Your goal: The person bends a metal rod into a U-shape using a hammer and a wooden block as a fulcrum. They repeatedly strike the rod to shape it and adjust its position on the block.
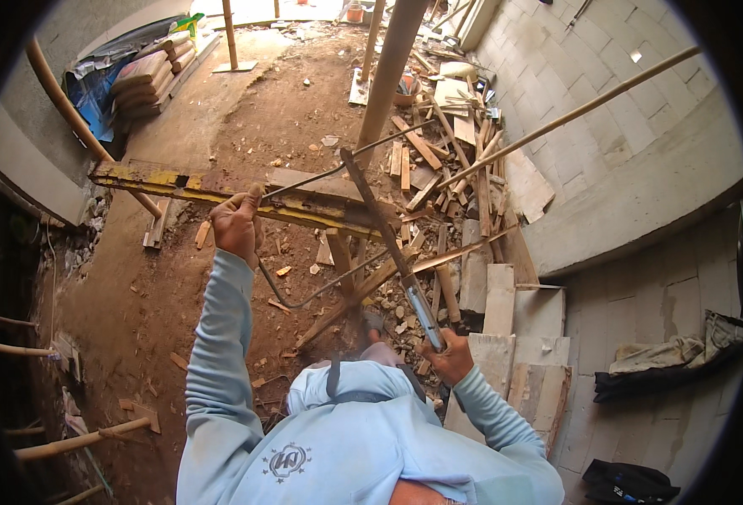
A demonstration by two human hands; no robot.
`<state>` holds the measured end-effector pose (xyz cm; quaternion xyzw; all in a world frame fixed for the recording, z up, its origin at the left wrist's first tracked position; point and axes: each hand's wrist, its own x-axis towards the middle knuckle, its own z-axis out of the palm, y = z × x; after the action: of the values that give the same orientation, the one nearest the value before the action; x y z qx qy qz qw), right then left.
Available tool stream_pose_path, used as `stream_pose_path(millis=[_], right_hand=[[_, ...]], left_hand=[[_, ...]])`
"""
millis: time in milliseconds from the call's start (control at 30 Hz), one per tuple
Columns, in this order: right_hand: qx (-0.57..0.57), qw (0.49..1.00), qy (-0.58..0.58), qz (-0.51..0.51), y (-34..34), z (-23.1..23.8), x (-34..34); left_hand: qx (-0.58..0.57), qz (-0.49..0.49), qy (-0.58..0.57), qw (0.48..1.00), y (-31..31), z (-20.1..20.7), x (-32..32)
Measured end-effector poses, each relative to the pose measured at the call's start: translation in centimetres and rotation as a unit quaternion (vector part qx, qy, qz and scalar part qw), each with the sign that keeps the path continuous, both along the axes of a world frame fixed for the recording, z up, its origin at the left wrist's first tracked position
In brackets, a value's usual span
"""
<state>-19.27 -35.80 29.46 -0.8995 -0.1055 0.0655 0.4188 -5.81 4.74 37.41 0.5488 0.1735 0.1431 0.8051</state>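
Observation:
My left hand [235, 223] is closed round a thin bent metal rod [306, 180], over the yellow-edged beam [191, 190] of a low wooden bench. One length of the rod slants up to the right; a lower length curves beneath the beam. My right hand [450, 358] grips the handle end of a rebar bending bar [384, 220], its lower part blue-grey and its upper part rusty brown. The bar slopes away up to the left across the beam's right end, and its far tip meets the rod. Exactly how tip and rod engage is too small to tell.
Wood offcuts [464, 160] lie heaped to the right, beside flat boards [498, 370]. Poles stand around me, including a thick post [392, 71] ahead and a slanting pole [573, 114]. Stacked sacks [148, 80] sit far left. Dark cloth [628, 482] lies lower right.

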Motion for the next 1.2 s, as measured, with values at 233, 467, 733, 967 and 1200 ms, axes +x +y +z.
stream_pose_path(millis=[233,467,733,967,1200], right_hand=[[-0.01,1.0,-0.005,-0.007,2.7,2.1,-0.5],[0.156,0.98,0.117,0.039,3.4,5.1,-0.6],[0.29,0.955,0.061,0.008,7.5,4.1,2.1],[0.335,0.921,0.197,0.001,9.5,2.6,3.3],[0.327,0.926,0.188,0.018,10.6,-0.3,3.9]], left_hand=[[-0.028,0.02,-0.018,0.999,-0.3,0.9,0.3],[-0.042,0.013,0.009,0.999,0.9,1.8,0.5],[-0.044,0.084,-0.046,0.994,2.3,1.3,4.3],[0.007,0.151,-0.041,0.988,0.3,-1.0,5.2],[0.028,0.222,-0.019,0.974,-1.3,-3.4,3.9]])
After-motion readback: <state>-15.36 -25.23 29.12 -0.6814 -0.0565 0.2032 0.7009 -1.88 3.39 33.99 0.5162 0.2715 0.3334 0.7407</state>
